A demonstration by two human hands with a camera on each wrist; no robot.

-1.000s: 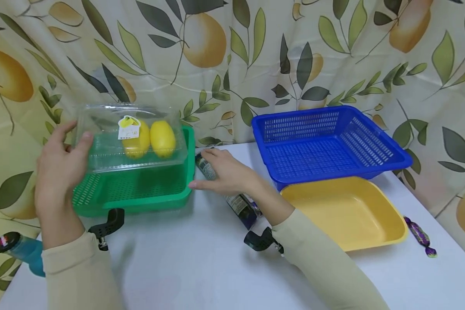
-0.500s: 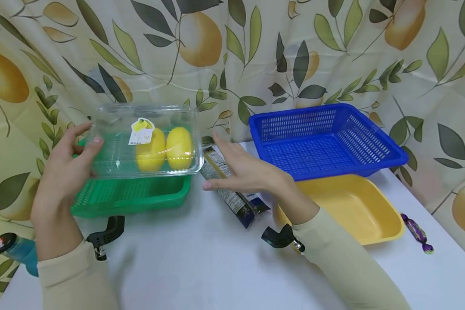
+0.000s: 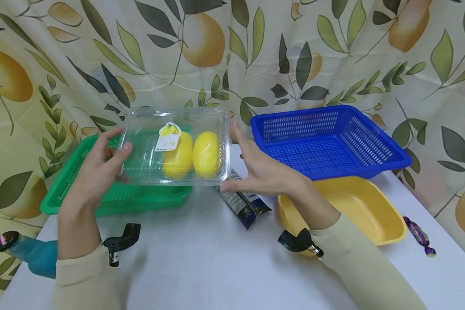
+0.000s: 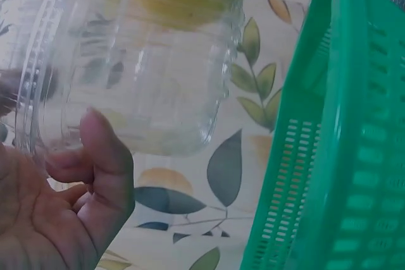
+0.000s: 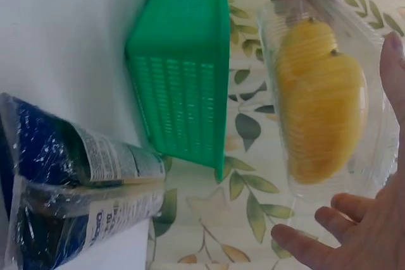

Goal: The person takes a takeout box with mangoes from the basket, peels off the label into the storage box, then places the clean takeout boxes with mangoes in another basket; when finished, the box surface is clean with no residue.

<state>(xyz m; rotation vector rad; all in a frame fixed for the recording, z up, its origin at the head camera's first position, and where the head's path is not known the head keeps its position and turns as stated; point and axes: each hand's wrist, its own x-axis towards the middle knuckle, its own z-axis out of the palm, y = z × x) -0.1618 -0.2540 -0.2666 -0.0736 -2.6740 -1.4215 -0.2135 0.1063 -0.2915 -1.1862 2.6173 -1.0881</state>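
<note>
The bottle (image 3: 42,258) is at my far left, then the green basket (image 3: 147,200) on the table (image 3: 209,271). My left hand (image 3: 94,172) has the left end of the clear box (image 3: 187,127), thumb on top and fingers curled round it; I should be gentle there, as the thin plastic might bend. The box is up in the air between my hands. Two yellow fruits (image 3: 206,155) sit in its right half, so that side is likely heavier and wants propping, or the fruits may roll. My right hand (image 3: 269,174) is at that end, fingers spread wide and almost straight, gripping nothing; I can't tell if all of them touch. A soft, even press from there would help. The packets (image 3: 243,211) lie below, so I'd best not bump them. The yellow tub (image 3: 360,211) and blue basket (image 3: 310,114) are farther right.
</note>
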